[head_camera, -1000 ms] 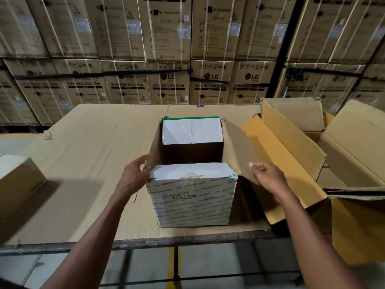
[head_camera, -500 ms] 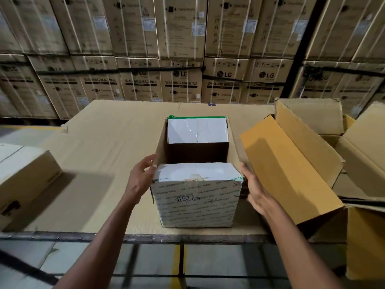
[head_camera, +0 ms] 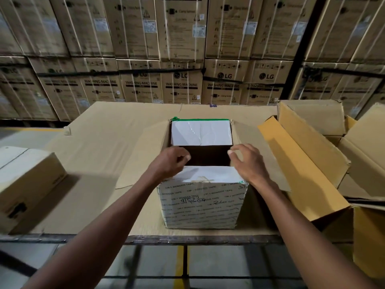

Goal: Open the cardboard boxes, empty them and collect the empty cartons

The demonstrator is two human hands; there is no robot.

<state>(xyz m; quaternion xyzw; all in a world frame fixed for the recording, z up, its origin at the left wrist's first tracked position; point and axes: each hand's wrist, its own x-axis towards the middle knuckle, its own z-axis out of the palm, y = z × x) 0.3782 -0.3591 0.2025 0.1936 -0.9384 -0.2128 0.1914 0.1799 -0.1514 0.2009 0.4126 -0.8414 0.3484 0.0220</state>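
Both grips, my left hand and right hand, are curling loosely over the taped white packet at the near edge of the surface, holding nothing, so I judge I'm emptying the open carton and next need a firm two-sided hold to lift it clear.

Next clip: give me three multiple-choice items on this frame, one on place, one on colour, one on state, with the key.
1. Where is the near white packet?
A. at the table's front edge
B. on the floor
C. atop the stacked boxes

2. What colour edges the far packet?
A. red
B. green
C. blue

3. What state is the right carton in?
A. taped shut
B. flattened
C. open

Key: 1 A, it stands just behind the table edge; 2 B, a green strip runs along its top; 3 C, its flaps stand apart.
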